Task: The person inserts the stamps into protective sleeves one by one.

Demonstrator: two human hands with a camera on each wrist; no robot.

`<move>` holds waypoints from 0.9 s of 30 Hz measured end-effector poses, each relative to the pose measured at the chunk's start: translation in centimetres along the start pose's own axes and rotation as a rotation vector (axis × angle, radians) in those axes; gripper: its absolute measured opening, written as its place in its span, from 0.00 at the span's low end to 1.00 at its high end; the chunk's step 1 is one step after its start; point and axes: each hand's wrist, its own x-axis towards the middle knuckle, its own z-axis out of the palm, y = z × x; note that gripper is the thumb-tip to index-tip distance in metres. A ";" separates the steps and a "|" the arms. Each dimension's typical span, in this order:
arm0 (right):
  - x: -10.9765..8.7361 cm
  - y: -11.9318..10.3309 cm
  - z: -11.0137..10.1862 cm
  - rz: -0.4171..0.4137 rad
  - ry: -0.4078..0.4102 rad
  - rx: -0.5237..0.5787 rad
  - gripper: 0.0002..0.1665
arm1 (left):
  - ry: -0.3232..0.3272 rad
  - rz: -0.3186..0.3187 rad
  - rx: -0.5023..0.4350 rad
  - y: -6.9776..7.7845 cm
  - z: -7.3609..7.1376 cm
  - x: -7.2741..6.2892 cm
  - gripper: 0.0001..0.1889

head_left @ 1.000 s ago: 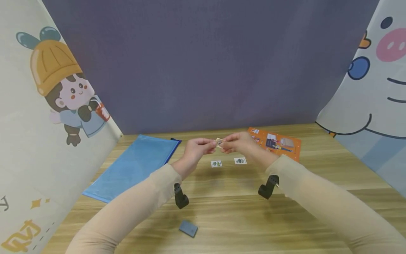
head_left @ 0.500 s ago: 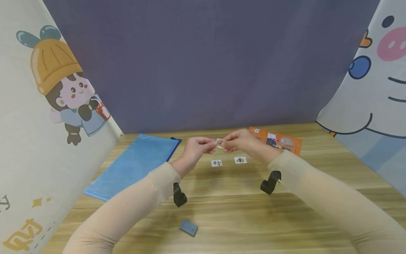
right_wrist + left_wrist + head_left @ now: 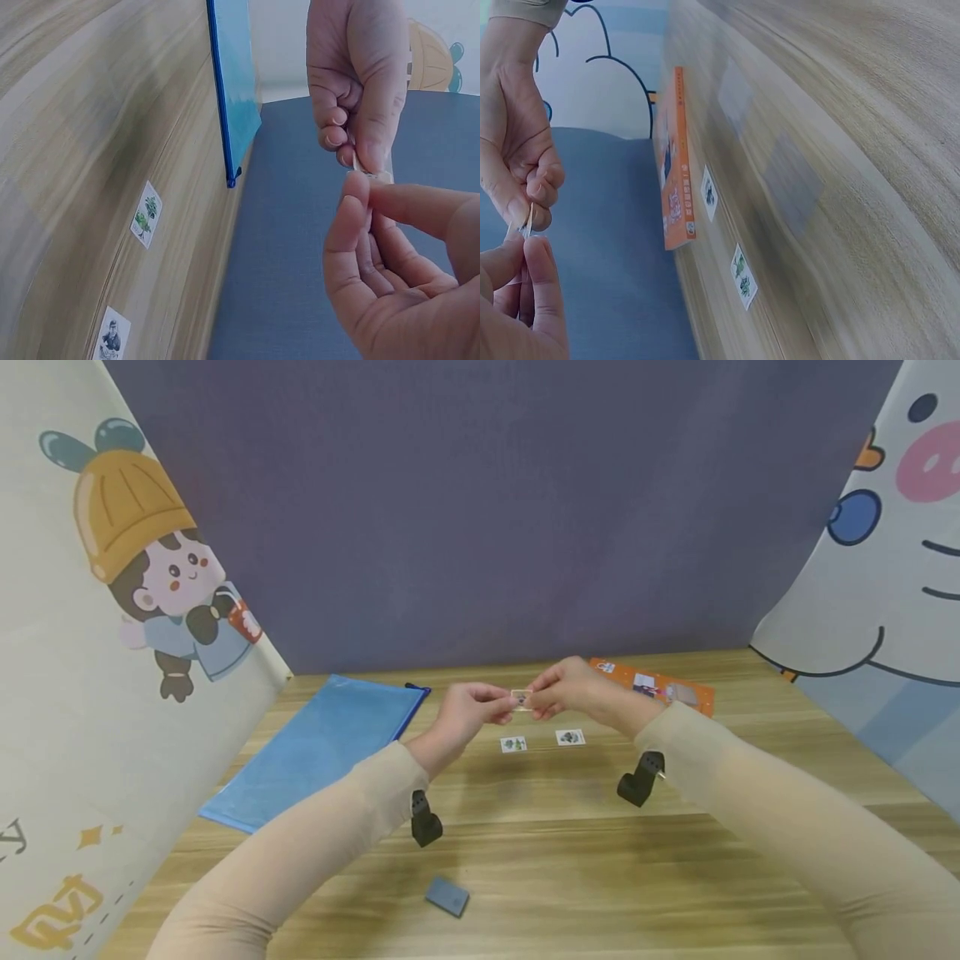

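On the left wall, a dark "y" (image 3: 15, 835) could be read, cut off from its word; the orange lettering (image 3: 56, 914) near it was too stylised to make out. The blue zip folder (image 3: 322, 743) on the left of the tabletop (image 3: 555, 877) bore no brand that showed. Right of it, near the front, lay a grey block (image 3: 447, 896) with a faint, illegible mark. Farther off, the left hand (image 3: 467, 706) had its grip pinched on the left edge of a small stamp-like card (image 3: 521, 700), held in the air above the far tabletop. The card looked thin and very light, probably easy to crease, so its outer edges seemed the safest hold. Below it lay a plant-picture stamp (image 3: 513, 744) and, to the right, a portrait stamp (image 3: 571, 737), both likely flimsy and hard to lift flat. The right hand (image 3: 577, 692) had its grip pinched on the card's right edge. Farthest right, the orange book (image 3: 693, 695) carried white spine characters, too small to read.
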 end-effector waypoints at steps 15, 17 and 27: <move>0.4 1.3 -0.5 -0.026 0.000 0.051 0.20 | 0.046 0.046 -0.071 -0.3 0.1 0.3 0.11; 0.4 1.4 -0.4 -0.034 0.009 0.066 0.19 | 0.046 0.052 -0.063 -0.3 0.2 0.3 0.11; 0.2 1.5 -0.1 -0.067 0.068 0.073 0.17 | 0.077 0.081 -0.076 -0.3 0.8 0.4 0.10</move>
